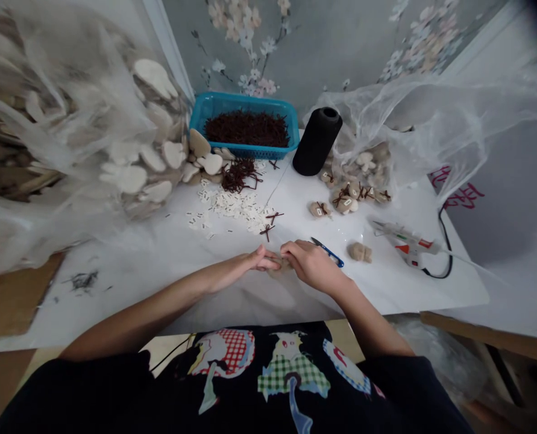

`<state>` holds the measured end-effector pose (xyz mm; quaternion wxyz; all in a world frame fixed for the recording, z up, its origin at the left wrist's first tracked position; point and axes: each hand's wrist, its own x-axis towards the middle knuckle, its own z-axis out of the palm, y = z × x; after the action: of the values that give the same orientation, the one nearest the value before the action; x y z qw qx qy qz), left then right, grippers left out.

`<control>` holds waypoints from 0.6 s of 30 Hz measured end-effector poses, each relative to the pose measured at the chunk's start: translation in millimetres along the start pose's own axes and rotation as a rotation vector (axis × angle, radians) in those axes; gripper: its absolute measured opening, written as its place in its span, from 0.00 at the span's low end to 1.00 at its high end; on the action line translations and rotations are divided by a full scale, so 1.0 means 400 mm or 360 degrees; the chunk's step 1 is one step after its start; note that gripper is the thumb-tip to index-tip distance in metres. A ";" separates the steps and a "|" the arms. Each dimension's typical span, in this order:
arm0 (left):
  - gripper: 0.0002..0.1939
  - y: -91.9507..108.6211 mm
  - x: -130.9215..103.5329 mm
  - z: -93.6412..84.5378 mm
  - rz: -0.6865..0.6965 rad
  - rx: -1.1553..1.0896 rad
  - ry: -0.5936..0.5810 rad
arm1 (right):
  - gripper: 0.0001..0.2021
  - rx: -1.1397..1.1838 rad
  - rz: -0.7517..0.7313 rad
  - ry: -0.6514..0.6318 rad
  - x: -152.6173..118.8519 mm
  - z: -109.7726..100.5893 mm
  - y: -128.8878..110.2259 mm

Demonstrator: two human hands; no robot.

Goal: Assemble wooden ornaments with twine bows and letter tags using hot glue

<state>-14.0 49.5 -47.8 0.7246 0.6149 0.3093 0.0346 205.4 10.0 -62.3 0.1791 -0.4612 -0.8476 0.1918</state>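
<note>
Beige material shows between the fingertips of a person's left hand (pixel 266 259) and right hand (pixel 311 265), which meet near the front edge of a white desk (pixel 150 241), both closed on the small beige piece (pixel 275 269). Blue-handled snips (pixel 332 255) lie just beside the right hand, with a bundled beige figure (pixel 360 252) beyond them and a glue gun (pixel 413 244) toward the desk's right end. Ahead of the hands, two brown bows (pixel 267 231) rest beside scattered white labels (pixel 236 208) and a tangle of brown cord (pixel 240 175). A blue basket (pixel 250 100) of brown strands stands at the back edge, a black spool (pixel 317 141) between it and a clear bag (pixel 399 108) on the right; small figures with bows (pixel 346 199) cluster in front. A bulging plastic bag (pixel 87 120) of pale, flat shapes crowds the left side, cut off by the frame. Fingers hide most of the held piece, leaving its shape unclear; plastic film veils both bags' contents, and the labels' print is too small to read.
</note>
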 end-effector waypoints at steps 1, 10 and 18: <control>0.44 0.008 -0.006 0.001 -0.0007 0.0058 -0.0005 | 0.08 0.0008 0.0042 -0.0021 -0.001 0.001 -0.001; 0.38 0.048 -0.073 0.020 0.0353 0.0273 -0.0069 | 0.06 0.0878 0.0351 -0.0229 0.000 -0.034 0.013; 0.47 -0.015 -0.053 -0.009 0.0502 -0.0517 0.0051 | 0.09 0.0974 0.0355 -0.0102 -0.025 -0.019 -0.014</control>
<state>-34.8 42.1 -44.9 0.7946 0.5304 0.2110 0.2067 210.3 -0.2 -54.2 0.2605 -0.4696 -0.7002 0.4704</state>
